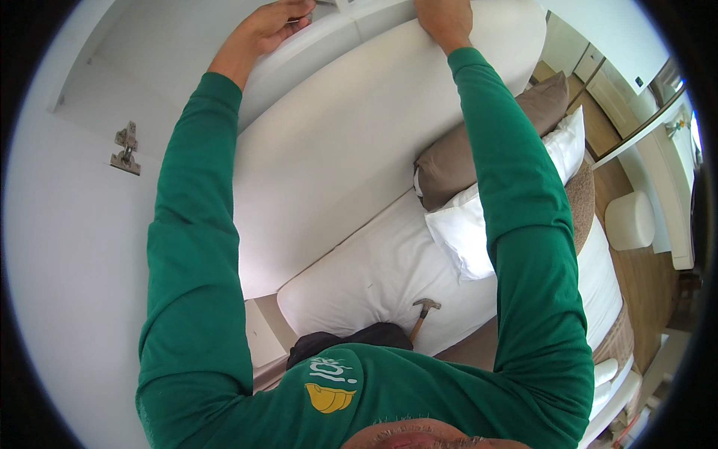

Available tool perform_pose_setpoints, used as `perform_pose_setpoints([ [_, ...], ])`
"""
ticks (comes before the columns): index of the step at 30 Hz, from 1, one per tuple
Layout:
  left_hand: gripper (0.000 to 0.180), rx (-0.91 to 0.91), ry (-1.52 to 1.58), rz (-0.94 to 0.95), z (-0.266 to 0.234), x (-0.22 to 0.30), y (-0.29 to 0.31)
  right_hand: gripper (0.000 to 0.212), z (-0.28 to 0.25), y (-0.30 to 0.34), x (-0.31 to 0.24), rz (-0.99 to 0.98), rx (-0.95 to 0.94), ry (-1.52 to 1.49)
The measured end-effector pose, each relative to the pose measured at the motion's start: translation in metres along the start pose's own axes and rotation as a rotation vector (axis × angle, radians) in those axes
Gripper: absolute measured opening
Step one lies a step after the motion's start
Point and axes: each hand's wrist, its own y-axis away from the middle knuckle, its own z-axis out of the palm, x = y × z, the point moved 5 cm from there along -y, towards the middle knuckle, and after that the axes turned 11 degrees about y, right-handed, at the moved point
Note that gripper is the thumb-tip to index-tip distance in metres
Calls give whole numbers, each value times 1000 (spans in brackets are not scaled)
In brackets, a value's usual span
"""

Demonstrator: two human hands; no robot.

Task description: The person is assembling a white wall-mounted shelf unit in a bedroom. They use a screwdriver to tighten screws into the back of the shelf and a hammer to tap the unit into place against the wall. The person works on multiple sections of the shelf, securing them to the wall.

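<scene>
At the far left, a metal hinge (pixel 126 150) is sitting on a white panel (pixel 75 247), well to the left of the person's raised left sleeve (pixel 196 202). Above that sleeve, the left hand (pixel 278 22) is reaching to the upper edge of the view, its fingers curling close together at the white ledge (pixel 314 63); whether they are gripping the ledge or pinching something small cannot be told. The ledge is running between the two hands, lying just beside the left one and slanting up toward the right one. Below it, a large cream padded panel (pixel 321 172) is stretching between the forearms. Farther right, the right hand (pixel 446 19) is standing well apart from the left, its back showing over the cream panel's upper edge; its fingers are passing out of view, so what they are holding cannot be told. Below, a hammer (pixel 424 314) is lying on the white bedding (pixel 359 277), well away from both hands. A brown pillow (pixel 467 161) and a white pillow (pixel 460 232) are resting against each other, partly hidden behind the right sleeve (pixel 516 179). At the far right, a round white stool (pixel 630 221) is standing on the wooden floor (pixel 643 288).
</scene>
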Motion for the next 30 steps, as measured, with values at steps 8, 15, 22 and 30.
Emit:
perform_pose_setpoints([
  [8, 68, -16, -152, 20, -8, 3, 4, 15, 4, -2, 0, 19, -26, 16],
  [15, 64, -68, -142, 5, -11, 4, 5, 15, 0, -1, -1, 27, -24, -8],
  [22, 51, -25, -103, 41, -5, 6, 11, 15, -1, 0, 0, 47, -45, -28],
  [30, 31, -42, -47, -51, 13, 12, 13, 16, 1, -1, -1, 17, -15, 5],
])
